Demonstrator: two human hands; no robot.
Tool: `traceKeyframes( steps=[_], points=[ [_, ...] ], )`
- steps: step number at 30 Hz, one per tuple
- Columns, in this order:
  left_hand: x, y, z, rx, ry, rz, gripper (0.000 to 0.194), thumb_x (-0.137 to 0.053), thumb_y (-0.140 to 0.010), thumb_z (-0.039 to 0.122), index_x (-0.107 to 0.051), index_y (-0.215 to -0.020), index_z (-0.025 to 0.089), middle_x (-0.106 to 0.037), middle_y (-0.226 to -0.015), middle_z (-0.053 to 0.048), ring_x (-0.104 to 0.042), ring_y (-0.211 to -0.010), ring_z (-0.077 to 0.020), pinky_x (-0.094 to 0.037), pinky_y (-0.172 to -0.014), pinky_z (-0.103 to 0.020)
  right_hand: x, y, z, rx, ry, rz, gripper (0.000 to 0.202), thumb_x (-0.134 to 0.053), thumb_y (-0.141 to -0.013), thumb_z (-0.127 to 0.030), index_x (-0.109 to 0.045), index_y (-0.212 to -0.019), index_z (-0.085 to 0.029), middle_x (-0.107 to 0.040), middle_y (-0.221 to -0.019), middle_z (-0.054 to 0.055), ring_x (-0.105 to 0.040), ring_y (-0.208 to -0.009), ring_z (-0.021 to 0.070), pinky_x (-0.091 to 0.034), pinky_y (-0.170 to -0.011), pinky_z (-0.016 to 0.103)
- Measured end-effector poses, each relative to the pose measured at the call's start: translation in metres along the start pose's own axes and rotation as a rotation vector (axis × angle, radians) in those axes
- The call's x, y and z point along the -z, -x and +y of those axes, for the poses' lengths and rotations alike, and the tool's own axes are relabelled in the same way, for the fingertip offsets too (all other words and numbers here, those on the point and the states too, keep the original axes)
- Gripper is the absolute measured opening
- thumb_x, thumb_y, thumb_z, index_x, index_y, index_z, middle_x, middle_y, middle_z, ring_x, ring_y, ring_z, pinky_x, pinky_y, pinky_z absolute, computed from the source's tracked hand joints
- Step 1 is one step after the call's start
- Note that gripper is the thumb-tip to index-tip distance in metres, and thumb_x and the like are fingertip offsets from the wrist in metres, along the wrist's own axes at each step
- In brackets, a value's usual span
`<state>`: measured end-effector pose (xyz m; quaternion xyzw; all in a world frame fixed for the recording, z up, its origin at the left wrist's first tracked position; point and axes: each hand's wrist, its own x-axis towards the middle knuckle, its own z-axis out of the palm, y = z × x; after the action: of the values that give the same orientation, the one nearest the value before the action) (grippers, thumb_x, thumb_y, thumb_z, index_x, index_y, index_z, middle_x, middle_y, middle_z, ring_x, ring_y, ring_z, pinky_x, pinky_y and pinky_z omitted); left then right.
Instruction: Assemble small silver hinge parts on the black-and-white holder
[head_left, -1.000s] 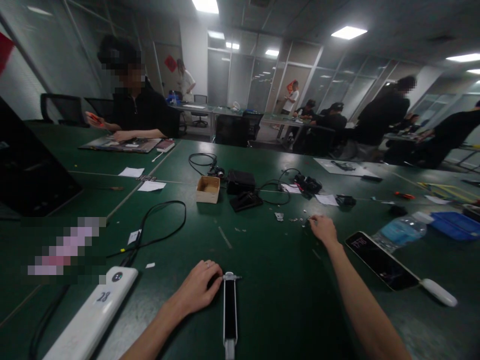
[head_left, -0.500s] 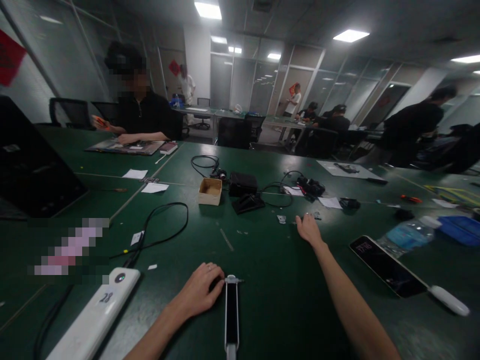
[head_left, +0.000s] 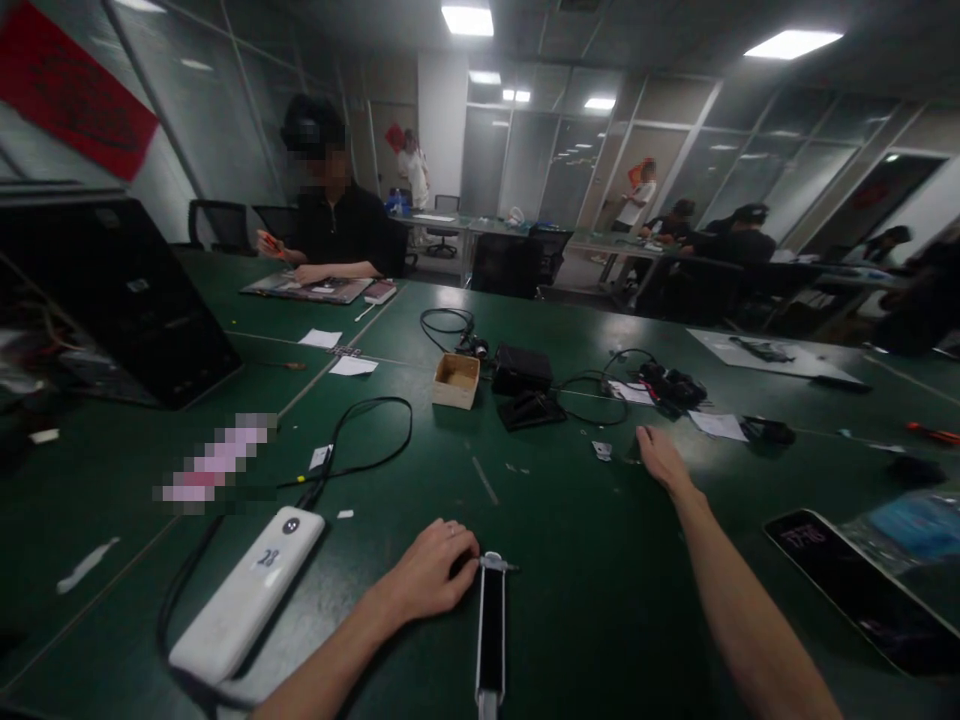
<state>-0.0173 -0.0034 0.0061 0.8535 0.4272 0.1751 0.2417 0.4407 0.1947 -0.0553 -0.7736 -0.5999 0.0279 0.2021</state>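
My left hand [head_left: 439,565] rests on the green table [head_left: 585,560], fingers curled. Its thumb and fingertips close at the top left end of a narrow black device with a silver frame [head_left: 492,620], which has a short cross pin. Farther out, my right hand [head_left: 664,462] reaches down to the tabletop with its fingers pressed together. A small shiny bit [head_left: 634,454] shows at those fingertips; what they grip is too small to make out. Just left of it lies a small metal piece [head_left: 601,450].
An open cardboard box [head_left: 456,382] and a black case [head_left: 522,368] stand ahead. A white power bank [head_left: 247,590] with a black cable lies left, before a black computer case [head_left: 127,300]. A phone [head_left: 862,590] lies right. Across the table sits a person [head_left: 337,220].
The view has turned left, so everything sits farther right. My right hand's fingers have drawn together over the small pieces on the table. My left hand stays at the narrow device.
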Motion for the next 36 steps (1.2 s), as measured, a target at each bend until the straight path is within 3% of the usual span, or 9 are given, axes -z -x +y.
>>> traceKeyframes(
  steps=[4, 8, 16, 21, 27, 33, 36],
  points=[
    [-0.001, 0.000, 0.002, -0.003, -0.027, 0.004, 0.008, -0.049, -0.086, 0.021, -0.057, -0.089, 0.019, -0.062, -0.086, -0.002, -0.056, -0.085, -0.0180, -0.038, -0.080, -0.032, -0.020, 0.011, -0.030, 0.096, -0.024, -0.123, 0.061, -0.024, -0.093, -0.049, -0.047, -0.131, -0.006, -0.047, -0.135, 0.018, -0.040, -0.128, 0.0246, -0.029, -0.106, 0.036],
    [0.002, 0.000, 0.004, -0.037, -0.054, -0.016, 0.007, -0.052, -0.084, 0.020, -0.058, -0.087, 0.019, -0.062, -0.083, -0.002, -0.057, -0.084, -0.0173, -0.038, -0.077, -0.029, -0.030, 0.019, -0.057, 0.100, -0.020, -0.183, 0.070, -0.026, -0.089, -0.057, -0.046, -0.133, -0.006, -0.038, -0.142, 0.021, -0.032, -0.133, 0.0309, -0.026, -0.108, 0.045],
    [0.006, 0.000, 0.008, -0.044, -0.118, -0.026, 0.006, -0.053, -0.084, 0.022, -0.057, -0.085, 0.018, -0.062, -0.081, -0.001, -0.057, -0.079, -0.0159, -0.038, -0.075, -0.027, -0.023, 0.030, -0.076, 0.113, 0.069, -0.226, 0.077, -0.024, -0.086, -0.065, -0.038, -0.139, -0.010, -0.031, -0.146, 0.019, -0.029, -0.135, 0.0335, -0.028, -0.107, 0.050],
    [0.007, 0.001, 0.008, -0.055, -0.118, -0.030, 0.007, -0.052, -0.084, 0.022, -0.058, -0.086, 0.018, -0.062, -0.081, -0.001, -0.057, -0.079, -0.0153, -0.038, -0.074, -0.027, -0.022, 0.031, -0.077, 0.188, 0.064, -0.220, 0.063, -0.030, -0.088, -0.057, -0.047, -0.134, -0.018, -0.035, -0.146, 0.014, -0.034, -0.133, 0.0333, -0.034, -0.103, 0.051],
    [0.007, 0.001, 0.009, -0.053, -0.113, -0.030, 0.007, -0.053, -0.084, 0.022, -0.058, -0.086, 0.018, -0.062, -0.081, -0.001, -0.057, -0.079, -0.0154, -0.037, -0.074, -0.027, -0.026, 0.040, -0.081, 0.353, -0.057, -0.196, 0.047, -0.041, -0.086, -0.047, -0.061, -0.120, -0.021, -0.052, -0.135, 0.007, -0.041, -0.129, 0.0276, -0.037, -0.104, 0.046],
    [0.006, 0.001, 0.008, -0.060, -0.120, -0.021, 0.006, -0.052, -0.085, 0.023, -0.057, -0.085, 0.018, -0.061, -0.080, 0.000, -0.056, -0.078, -0.0144, -0.037, -0.074, -0.026, -0.018, 0.075, -0.092, 0.433, -0.200, -0.189, 0.039, -0.048, -0.084, -0.045, -0.066, -0.111, -0.025, -0.058, -0.129, 0.004, -0.054, -0.117, 0.0277, -0.044, -0.100, 0.046],
    [0.006, 0.001, 0.007, -0.058, -0.119, -0.026, 0.007, -0.052, -0.085, 0.023, -0.057, -0.085, 0.018, -0.061, -0.081, -0.001, -0.056, -0.079, -0.0147, -0.037, -0.073, -0.027, -0.013, 0.101, -0.103, 0.459, -0.279, -0.215, 0.037, -0.050, -0.084, -0.044, -0.066, -0.110, -0.025, -0.060, -0.126, 0.003, -0.054, -0.118, 0.0268, -0.043, -0.101, 0.047]
  ],
)
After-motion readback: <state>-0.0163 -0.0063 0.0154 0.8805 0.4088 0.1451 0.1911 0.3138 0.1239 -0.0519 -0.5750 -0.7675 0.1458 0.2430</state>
